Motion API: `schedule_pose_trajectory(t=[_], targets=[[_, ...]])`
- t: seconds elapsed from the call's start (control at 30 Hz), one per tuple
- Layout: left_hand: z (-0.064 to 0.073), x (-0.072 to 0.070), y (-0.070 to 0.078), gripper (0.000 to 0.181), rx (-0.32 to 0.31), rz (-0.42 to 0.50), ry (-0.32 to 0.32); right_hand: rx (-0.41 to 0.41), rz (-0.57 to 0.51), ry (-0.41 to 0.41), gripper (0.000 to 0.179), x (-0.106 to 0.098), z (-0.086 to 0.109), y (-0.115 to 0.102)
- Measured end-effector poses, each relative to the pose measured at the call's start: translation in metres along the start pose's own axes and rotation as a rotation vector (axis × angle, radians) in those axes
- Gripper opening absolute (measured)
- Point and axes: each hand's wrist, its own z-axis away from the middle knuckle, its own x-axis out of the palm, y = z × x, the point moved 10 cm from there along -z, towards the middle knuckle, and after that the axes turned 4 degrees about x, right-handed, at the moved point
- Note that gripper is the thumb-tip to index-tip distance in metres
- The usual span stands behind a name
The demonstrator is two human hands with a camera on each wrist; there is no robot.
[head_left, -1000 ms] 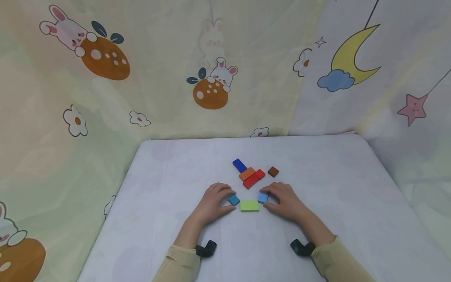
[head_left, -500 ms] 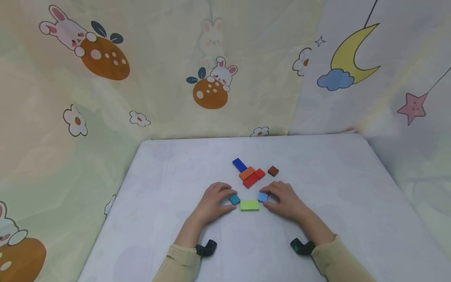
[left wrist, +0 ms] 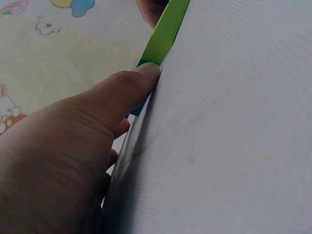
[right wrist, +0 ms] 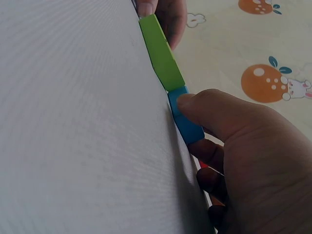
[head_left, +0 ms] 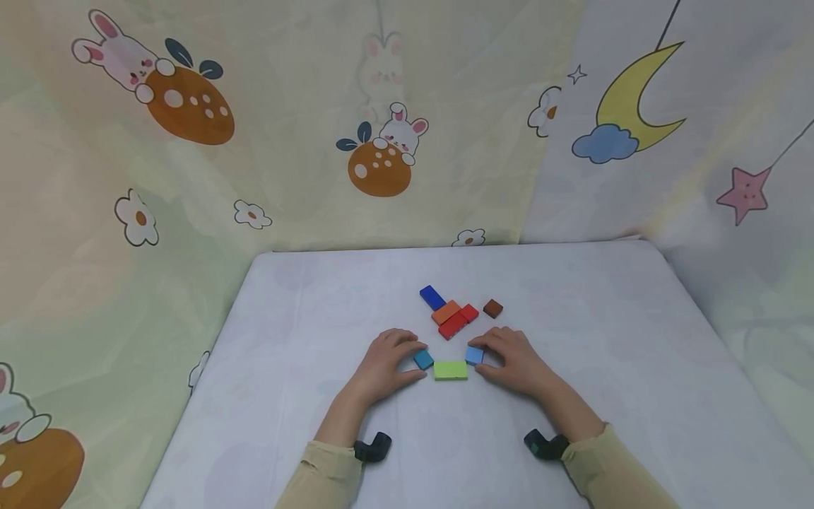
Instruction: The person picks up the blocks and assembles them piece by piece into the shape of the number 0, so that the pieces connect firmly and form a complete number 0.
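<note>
In the head view, my left hand (head_left: 389, 363) holds a small teal block (head_left: 423, 360) between thumb and index finger. My right hand (head_left: 514, 359) pinches a light blue block (head_left: 474, 355) the same way. Between the two lies a lime green rectangular block (head_left: 450, 371). The light blue block meets the green block's right end; the teal one sits turned at its left end. In the left wrist view, the thumb covers most of the teal block (left wrist: 141, 105). The right wrist view shows the thumb on the blue block (right wrist: 186, 117), against the green block (right wrist: 162, 53).
Farther back on the white table (head_left: 286, 304) lie a dark blue block (head_left: 432, 297), an orange block (head_left: 446, 312), a larger red block (head_left: 453, 326) and a smaller red block (head_left: 469, 313), grouped together. A brown block (head_left: 492, 308) lies apart to their right.
Since a second ago, my left hand has shifted the teal block very slightly right, toward the green block. My right hand and the other blocks look the same.
</note>
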Motion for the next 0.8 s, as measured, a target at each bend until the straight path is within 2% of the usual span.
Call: schedule_pose_trajectory(t=[0.47, 0.8], targets=[[0.0008, -0.0003, -0.0002, 0.05, -0.009, -0.006, -0.002, 0.004, -0.004, 0.001, 0.044, 0.0006, -0.0003, 0.001], [-0.0001, 0.0007, 0.0001, 0.05, 0.01, -0.014, -0.002, -0.006, -0.025, 0.011, 0.043, 0.0007, 0.0, 0.0024]])
